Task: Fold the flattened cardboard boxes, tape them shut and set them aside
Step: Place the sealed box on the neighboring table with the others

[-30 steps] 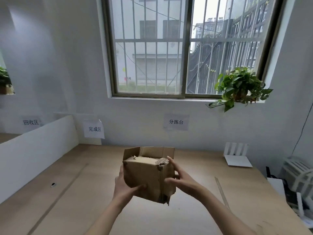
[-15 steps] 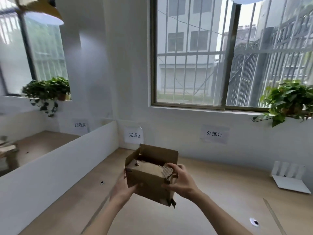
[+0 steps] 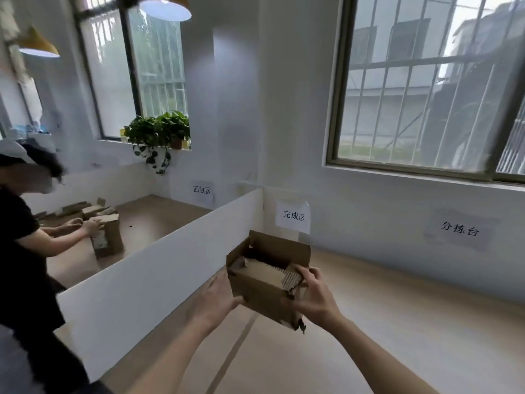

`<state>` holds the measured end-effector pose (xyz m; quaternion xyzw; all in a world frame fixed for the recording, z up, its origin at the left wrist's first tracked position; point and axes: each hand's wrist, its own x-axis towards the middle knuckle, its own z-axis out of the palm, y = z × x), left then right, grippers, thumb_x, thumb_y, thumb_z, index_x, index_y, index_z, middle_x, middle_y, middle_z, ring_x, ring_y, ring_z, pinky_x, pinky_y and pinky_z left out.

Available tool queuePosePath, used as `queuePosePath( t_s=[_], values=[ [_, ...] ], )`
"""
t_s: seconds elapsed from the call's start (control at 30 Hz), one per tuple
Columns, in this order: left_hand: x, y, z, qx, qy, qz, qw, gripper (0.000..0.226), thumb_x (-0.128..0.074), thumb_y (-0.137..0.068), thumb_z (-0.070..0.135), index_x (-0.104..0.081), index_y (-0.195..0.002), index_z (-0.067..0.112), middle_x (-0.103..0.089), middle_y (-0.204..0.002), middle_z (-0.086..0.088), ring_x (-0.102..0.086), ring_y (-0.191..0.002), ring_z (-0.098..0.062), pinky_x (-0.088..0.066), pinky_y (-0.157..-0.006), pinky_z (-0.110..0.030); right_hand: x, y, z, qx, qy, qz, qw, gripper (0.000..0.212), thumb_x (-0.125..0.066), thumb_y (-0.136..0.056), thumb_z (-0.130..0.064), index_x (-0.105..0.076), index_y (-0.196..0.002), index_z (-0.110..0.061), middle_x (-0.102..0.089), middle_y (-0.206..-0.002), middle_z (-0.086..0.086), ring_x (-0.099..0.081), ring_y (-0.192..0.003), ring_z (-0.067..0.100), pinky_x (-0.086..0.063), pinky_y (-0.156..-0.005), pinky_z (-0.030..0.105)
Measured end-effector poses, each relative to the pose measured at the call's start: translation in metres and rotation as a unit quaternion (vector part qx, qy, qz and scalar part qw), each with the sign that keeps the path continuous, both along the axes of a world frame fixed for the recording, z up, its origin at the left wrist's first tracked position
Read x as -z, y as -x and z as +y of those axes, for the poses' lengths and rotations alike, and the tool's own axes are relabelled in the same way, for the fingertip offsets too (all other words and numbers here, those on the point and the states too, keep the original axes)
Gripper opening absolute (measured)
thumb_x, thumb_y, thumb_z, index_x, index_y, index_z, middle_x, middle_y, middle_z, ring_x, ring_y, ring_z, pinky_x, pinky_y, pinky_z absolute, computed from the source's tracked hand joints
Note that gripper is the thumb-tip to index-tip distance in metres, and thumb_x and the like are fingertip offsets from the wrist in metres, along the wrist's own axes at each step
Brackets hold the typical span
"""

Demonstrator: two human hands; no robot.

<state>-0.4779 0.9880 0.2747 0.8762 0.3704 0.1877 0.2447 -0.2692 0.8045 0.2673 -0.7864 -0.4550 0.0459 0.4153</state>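
A small worn cardboard box (image 3: 261, 291) hangs in the air above the wooden table (image 3: 397, 336), held between both my hands. Its far flap stands up and the near flaps are folded partly inward, with a torn corrugated edge at the right. My left hand (image 3: 216, 300) holds the box's left side with the thumb across the front face. My right hand (image 3: 315, 294) grips the right corner, fingers curled over the torn top edge.
A white divider panel (image 3: 159, 268) runs along the left of my table. Beyond it another person (image 3: 25, 251) handles a cardboard box (image 3: 109, 237) among several others. Paper labels (image 3: 294, 216) hang on the wall. A potted plant (image 3: 159, 132) sits on the far sill.
My view has swung left, bringing the divider, the other person and the far table into sight. The box stays held in both hands and has moved leftward toward the divider.
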Motion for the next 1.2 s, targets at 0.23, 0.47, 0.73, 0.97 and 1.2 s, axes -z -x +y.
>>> queuePosePath(
  t_s=[0.23, 0.47, 0.73, 0.97, 1.2],
  values=[
    [0.021, -0.032, 0.123, -0.023, 0.001, 0.065, 0.998, 0.088, -0.058, -0.087, 0.07, -0.02, -0.158, 0.036, -0.024, -0.164, 0.01, -0.027, -0.149, -0.017, -0.033, -0.118, -0.039, 0.033, -0.046, 0.122, -0.003, 0.007, 0.013, 1.0, 0.094, -0.085, -0.068, -0.046, -0.043, -0.15, -0.024, -0.036, -0.133, -0.007, -0.05, -0.113, 0.01, -0.045, -0.095, 0.015],
    [0.034, -0.092, 0.229, 0.009, -0.006, 0.096, 0.995, 0.085, -0.056, -0.087, 0.071, -0.02, -0.158, 0.039, -0.022, -0.165, 0.011, -0.022, -0.151, -0.012, -0.028, -0.12, -0.035, 0.056, -0.102, 0.211, 0.017, 0.034, 0.021, 0.999, 0.092, -0.086, -0.07, -0.043, -0.043, -0.15, -0.025, -0.035, -0.138, -0.004, -0.049, -0.121, 0.015, -0.045, -0.101, 0.02],
    [0.08, -0.167, 0.317, 0.066, 0.014, 0.123, 0.99, 0.083, -0.054, -0.086, 0.072, -0.021, -0.156, 0.044, -0.023, -0.165, 0.009, -0.023, -0.151, -0.013, -0.025, -0.12, -0.034, 0.084, -0.157, 0.282, 0.05, 0.069, 0.024, 0.996, 0.093, -0.086, -0.071, -0.039, -0.04, -0.151, -0.026, -0.035, -0.139, -0.003, -0.047, -0.119, 0.012, -0.048, -0.101, 0.022],
    [0.148, -0.242, 0.399, 0.168, -0.004, 0.184, 0.969, 0.079, -0.051, -0.089, 0.069, -0.018, -0.156, 0.044, -0.019, -0.166, 0.009, -0.023, -0.151, -0.017, -0.022, -0.121, -0.036, 0.136, -0.204, 0.351, 0.098, 0.091, 0.065, 0.989, 0.089, -0.085, -0.073, -0.039, -0.04, -0.149, -0.029, -0.035, -0.14, -0.004, -0.046, -0.129, 0.019, -0.048, -0.106, 0.037],
    [0.232, -0.315, 0.465, 0.231, -0.049, 0.171, 0.956, 0.076, -0.043, -0.093, 0.068, -0.007, -0.157, 0.047, -0.006, -0.167, 0.015, -0.012, -0.153, -0.011, -0.008, -0.123, -0.033, 0.212, -0.25, 0.427, 0.125, 0.097, 0.121, 0.98, 0.089, -0.084, -0.068, -0.039, -0.043, -0.146, -0.031, -0.034, -0.136, -0.008, -0.046, -0.127, 0.013, -0.046, -0.106, 0.029]
  ],
)
